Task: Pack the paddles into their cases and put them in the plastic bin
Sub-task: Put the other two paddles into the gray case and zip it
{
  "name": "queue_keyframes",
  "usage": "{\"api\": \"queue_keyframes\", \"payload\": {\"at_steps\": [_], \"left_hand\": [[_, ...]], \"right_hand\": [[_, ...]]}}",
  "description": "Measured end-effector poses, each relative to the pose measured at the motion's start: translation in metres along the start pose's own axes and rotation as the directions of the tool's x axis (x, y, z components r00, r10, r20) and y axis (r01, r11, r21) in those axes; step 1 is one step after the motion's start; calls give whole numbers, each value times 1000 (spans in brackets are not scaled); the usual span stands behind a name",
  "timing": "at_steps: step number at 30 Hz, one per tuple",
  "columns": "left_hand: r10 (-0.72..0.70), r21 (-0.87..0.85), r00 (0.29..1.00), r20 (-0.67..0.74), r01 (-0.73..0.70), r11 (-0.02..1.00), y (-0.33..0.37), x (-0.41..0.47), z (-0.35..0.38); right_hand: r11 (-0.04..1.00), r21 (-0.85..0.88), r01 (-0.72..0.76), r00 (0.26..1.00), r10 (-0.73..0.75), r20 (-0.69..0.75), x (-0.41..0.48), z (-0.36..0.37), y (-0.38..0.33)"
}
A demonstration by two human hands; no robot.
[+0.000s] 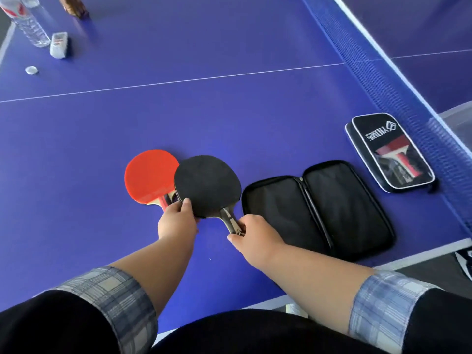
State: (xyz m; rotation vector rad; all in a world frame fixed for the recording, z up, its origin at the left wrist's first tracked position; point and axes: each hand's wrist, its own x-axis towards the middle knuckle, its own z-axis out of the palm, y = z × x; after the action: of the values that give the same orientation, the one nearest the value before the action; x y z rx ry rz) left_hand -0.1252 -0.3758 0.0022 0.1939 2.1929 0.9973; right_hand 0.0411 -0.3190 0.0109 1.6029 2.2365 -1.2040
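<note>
While the black paddle [207,185] overlaps the right edge of the red paddle [149,175], which lies face up on the blue table [204,111], both hands hold it. The right hand [255,233] curls around the handle's end. The left hand [176,221] pinches the blade's lower-left rim, thumb on top. Just right of the handle, an open case [319,210] lies unzipped and spread flat. Farther right, a closed case [388,152] with a paddle behind its clear window rests beside the net [383,72]. A plastic bin [457,118] shows partly beyond the net. A water bottle [30,24] and a loose cap [31,70] sit at far left.
</note>
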Motion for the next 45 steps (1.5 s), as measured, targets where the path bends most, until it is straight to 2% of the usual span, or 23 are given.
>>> {"api": "queue_keyframes", "payload": {"at_steps": [5, 8, 12, 18, 24, 28, 30, 39, 45], "left_hand": [[70, 0, 978, 197, -71, 997, 21, -28, 49], [81, -4, 938, 338, -84, 996, 26, -39, 84], [30, 148, 897, 441, -106, 983, 20, -44, 117], [-32, 374, 925, 377, -121, 920, 14, -44, 123], [-60, 425, 956, 288, -71, 903, 19, -45, 134], [-38, 482, 959, 280, -106, 870, 16, -43, 139], [-6, 500, 960, 279, -140, 855, 14, -44, 141], [57, 584, 972, 226, -182, 791, 41, -2, 139], [38, 637, 950, 309, -237, 734, 50, 5, 127]], "right_hand": [[993, -28, -113, 989, 110, -98, -21, -38, 56], [980, -18, -196, 970, 191, -152, -33, -48, 94], [963, 47, -266, 953, 270, -136, -42, -43, 130], [964, -9, -265, 963, 265, -44, -39, -35, 146], [967, -98, -236, 971, 237, 6, -32, -40, 149], [943, -290, -163, 984, 177, 25, -29, -43, 147], [939, -313, -144, 986, 165, 40, -27, -43, 147], [962, -252, -105, 994, 104, -16, 13, -46, 114], [916, -373, -147, 989, 139, -50, 19, -48, 100]]}}
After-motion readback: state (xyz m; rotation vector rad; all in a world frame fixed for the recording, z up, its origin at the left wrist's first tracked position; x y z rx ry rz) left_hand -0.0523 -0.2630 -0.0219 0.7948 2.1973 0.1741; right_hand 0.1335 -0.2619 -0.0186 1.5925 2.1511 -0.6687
